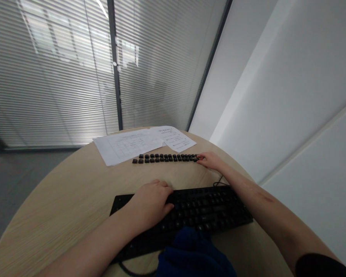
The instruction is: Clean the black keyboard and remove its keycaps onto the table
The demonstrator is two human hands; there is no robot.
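Note:
A black keyboard (207,207) lies at a slant on the table in front of me. My left hand (152,202) rests on its left part, with the fingers reaching the far edge and the thumb apart over the keys. Beyond the keyboard, loose black keycaps (157,160) stand in two rows. At the right end of these rows, my right hand (209,159) has its thumb and fingertips closed around a keycap (195,160). The fingers partly hide that keycap. Keys under my left hand are hidden.
Printed paper sheets (129,144) lie behind the keycaps on the round wooden table (60,192). A cable (220,181) shows behind the keyboard. Blue cloth (193,254) covers part of its near edge. A glass wall with blinds (60,77) and a white wall (291,96) stand close by.

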